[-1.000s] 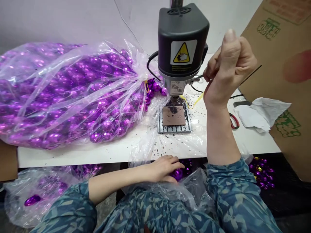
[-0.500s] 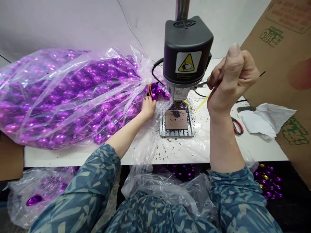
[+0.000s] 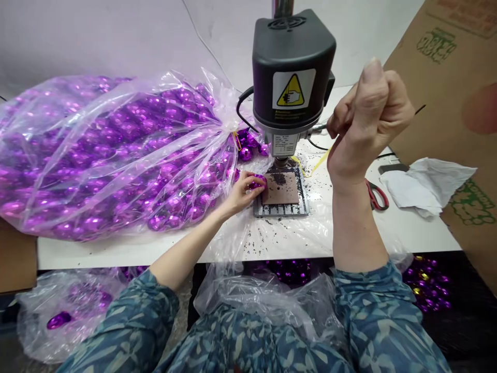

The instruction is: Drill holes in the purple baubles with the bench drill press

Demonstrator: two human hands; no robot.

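My left hand (image 3: 244, 190) pinches a shiny purple ball (image 3: 257, 182) at the left edge of the small brown plate (image 3: 280, 188) under the drill press (image 3: 292, 77). My right hand (image 3: 367, 116) is raised in a fist, wrapped round the press's thin metal lever (image 3: 318, 126) to the right of the black motor head. A big clear plastic bag of purple balls (image 3: 112, 155) lies on the white table (image 3: 404, 228) to the left, its tied mouth beside the press.
Dark shavings are scattered round the press base. Red-handled scissors (image 3: 376, 195) and crumpled white paper (image 3: 425, 184) lie to the right, by a tall cardboard box (image 3: 458, 119). Bags with more purple balls (image 3: 427, 287) sit below the table and on my lap.
My left hand came up from the bag on my lap, reached to the big bag's mouth, then drew back with a purple ball to the plate. My right fist stayed on the lever.
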